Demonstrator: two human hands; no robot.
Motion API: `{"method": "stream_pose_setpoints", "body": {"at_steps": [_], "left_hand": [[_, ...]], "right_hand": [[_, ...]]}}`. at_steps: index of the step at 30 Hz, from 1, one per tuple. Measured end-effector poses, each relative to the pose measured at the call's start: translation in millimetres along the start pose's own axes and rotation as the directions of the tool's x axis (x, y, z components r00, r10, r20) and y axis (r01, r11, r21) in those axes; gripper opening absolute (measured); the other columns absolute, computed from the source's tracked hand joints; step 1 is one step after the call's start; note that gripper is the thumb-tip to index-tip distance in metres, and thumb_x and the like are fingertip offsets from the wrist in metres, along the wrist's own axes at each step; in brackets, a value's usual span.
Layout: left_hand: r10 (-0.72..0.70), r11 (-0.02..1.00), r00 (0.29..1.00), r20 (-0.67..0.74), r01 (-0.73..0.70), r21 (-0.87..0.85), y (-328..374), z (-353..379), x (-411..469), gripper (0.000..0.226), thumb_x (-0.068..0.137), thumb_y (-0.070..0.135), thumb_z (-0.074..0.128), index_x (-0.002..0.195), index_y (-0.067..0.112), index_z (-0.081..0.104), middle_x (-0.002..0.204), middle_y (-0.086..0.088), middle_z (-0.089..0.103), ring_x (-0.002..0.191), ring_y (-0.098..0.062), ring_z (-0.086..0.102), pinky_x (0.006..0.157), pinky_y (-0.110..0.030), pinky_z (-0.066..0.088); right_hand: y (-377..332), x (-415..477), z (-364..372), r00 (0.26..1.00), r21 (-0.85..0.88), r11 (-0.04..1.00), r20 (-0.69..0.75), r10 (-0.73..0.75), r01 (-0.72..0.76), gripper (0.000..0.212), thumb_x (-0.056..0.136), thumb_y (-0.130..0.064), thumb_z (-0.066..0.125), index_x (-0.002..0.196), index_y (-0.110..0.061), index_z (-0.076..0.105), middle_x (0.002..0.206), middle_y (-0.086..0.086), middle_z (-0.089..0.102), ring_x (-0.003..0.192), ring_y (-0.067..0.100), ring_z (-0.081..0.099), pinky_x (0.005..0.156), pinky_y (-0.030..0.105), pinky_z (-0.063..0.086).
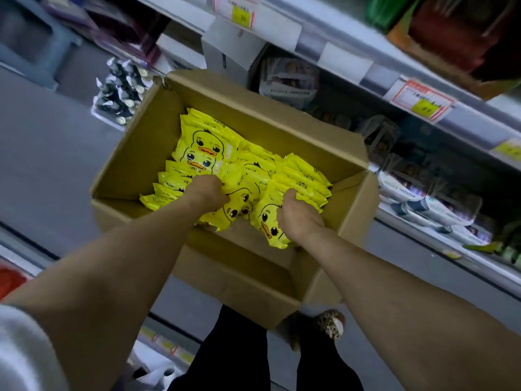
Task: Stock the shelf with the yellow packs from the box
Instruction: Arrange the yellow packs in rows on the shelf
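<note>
Grey shop flooring (pixel 50 153) runs under an open brown cardboard box (pixel 324 148), which sits in the aisle with its flaps folded outward, just beside a long grey metal shelf unit (pixel 332 38). Inside the box lie the glossy yellow packs printed with a cartoon duck face (pixel 208 142), heaped loosely in overlapping rows across the bottom; none is on the shelving. Both bare arms reach down into the box from the near edge. The left hand (pixel 204 191) is curled over the packs near the middle of the heap, its fingers bent down onto them and closed around the plastic. The right hand (pixel 296 213) presses on a cluster of packs at the near right of the heap, fingers wrapped over their upper edges and clamped on them, with one duck face showing just left of the wrist. A white sleeve (pixel 22 351) shows at the lower left corner. Below the box stand black trouser legs (pixel 231 351) and a leopard-patterned shoe (pixel 331 324), partly tucked under the near flap. On the shelf edge hang red-and-yellow paper price tags (pixel 423 100), and the tier below them holds white wrapped packets (pixel 434 204), blurred. Beyond the box's far left corner stands a cluster of small silver-and-dark pouches (pixel 121 88).
</note>
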State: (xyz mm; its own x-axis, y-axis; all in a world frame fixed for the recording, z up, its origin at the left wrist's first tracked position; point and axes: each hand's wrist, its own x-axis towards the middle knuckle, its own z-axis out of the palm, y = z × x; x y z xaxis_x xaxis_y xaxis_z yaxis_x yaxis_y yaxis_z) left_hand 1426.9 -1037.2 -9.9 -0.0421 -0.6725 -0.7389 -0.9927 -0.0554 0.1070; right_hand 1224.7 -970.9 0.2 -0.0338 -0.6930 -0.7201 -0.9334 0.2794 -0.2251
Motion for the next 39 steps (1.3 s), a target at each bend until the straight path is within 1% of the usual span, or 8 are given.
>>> {"method": "stream_pose_setpoints", "body": {"at_steps": [5,9,14,18,23,27,33,39], "left_hand": [[-0.152,0.9,0.987,-0.047,0.118,-0.42,23,-24,-67,0.04,0.094,0.021,0.056,0.126,-0.002,0.053,0.108,-0.016,0.059,0.096,-0.03,0.055,0.075,-0.033,0.042],[-0.207,0.714,0.961,-0.182,0.021,-0.7,60,-28,-136,0.063,0.097,0.035,0.055,0.146,0.003,0.033,0.14,-0.012,0.046,0.121,-0.03,0.046,0.096,-0.036,0.038],[-0.117,0.463,0.975,-0.191,-0.116,-0.879,128,-41,-214,0.088,0.078,0.047,0.077,0.148,0.014,0.034,0.144,-0.002,0.044,0.132,-0.027,0.044,0.097,-0.037,0.038],[0.051,0.416,0.964,-0.261,-0.258,-0.872,184,-64,-259,0.06,0.053,0.035,0.093,0.105,0.016,0.07,0.103,-0.005,0.075,0.098,-0.028,0.07,0.094,-0.051,0.052],[0.196,0.429,0.929,-0.315,-0.37,-0.824,268,-101,-324,0.033,0.073,0.009,0.081,0.104,0.008,0.069,0.097,-0.012,0.075,0.082,-0.027,0.073,0.082,-0.051,0.057],[0.286,0.496,0.875,-0.39,-0.483,-0.722,331,-134,-363,0.022,0.077,0.0,0.077,0.097,0.007,0.07,0.087,-0.009,0.075,0.067,-0.021,0.073,0.059,-0.034,0.06],[0.407,0.605,0.827,-0.388,-0.562,-0.563,412,-185,-397,0.027,0.078,0.0,0.076,0.102,0.006,0.067,0.086,-0.014,0.075,0.078,-0.029,0.073,0.074,-0.048,0.06],[0.526,0.621,0.753,-0.394,-0.657,-0.428,501,-240,-395,0.032,0.077,0.0,0.077,0.105,0.007,0.065,0.1,-0.015,0.073,0.089,-0.03,0.071,0.085,-0.051,0.056]], "right_hand": [[20,-40,-44,0.994,0.286,0.956,-0.099,-0.044,0.071,0.064,0.092,-0.044,0.065,0.135,-0.003,0.041,0.128,0.019,0.06,0.12,0.038,0.055,0.091,0.041,0.046],[52,-89,-80,0.983,0.477,0.87,-0.176,-0.045,0.126,0.086,0.069,-0.057,0.082,0.134,-0.009,0.054,0.132,0.008,0.061,0.121,0.027,0.057,0.101,0.036,0.047],[112,-160,-127,0.957,0.515,0.828,-0.279,-0.081,0.22,0.052,0.061,-0.042,0.092,0.103,-0.021,0.07,0.099,-0.004,0.073,0.091,0.016,0.068,0.082,0.031,0.054],[173,-218,-175,0.923,0.44,0.855,-0.371,-0.105,0.274,0.031,0.066,-0.036,0.09,0.086,-0.027,0.068,0.092,-0.003,0.071,0.09,0.018,0.068,0.076,0.029,0.051],[244,-292,-233,0.855,0.319,0.892,-0.503,-0.127,0.32,0.031,0.066,-0.032,0.09,0.084,-0.025,0.065,0.094,-0.001,0.073,0.092,0.021,0.068,0.081,0.033,0.053],[295,-352,-285,0.773,0.123,0.95,-0.616,-0.155,0.288,0.045,0.062,-0.039,0.09,0.095,-0.021,0.064,0.098,-0.001,0.069,0.095,0.025,0.065,0.084,0.037,0.053],[360,-414,-354,0.67,-0.087,0.977,-0.716,-0.197,0.194,0.057,0.064,-0.04,0.089,0.112,-0.02,0.064,0.109,0.001,0.066,0.1,0.025,0.06,0.072,0.025,0.035],[407,-442,-407,0.622,-0.088,0.99,-0.771,-0.138,0.111,0.033,0.065,-0.036,0.09,0.084,-0.027,0.065,0.078,-0.014,0.065,0.076,0.015,0.06,0.06,0.027,0.042]]}}
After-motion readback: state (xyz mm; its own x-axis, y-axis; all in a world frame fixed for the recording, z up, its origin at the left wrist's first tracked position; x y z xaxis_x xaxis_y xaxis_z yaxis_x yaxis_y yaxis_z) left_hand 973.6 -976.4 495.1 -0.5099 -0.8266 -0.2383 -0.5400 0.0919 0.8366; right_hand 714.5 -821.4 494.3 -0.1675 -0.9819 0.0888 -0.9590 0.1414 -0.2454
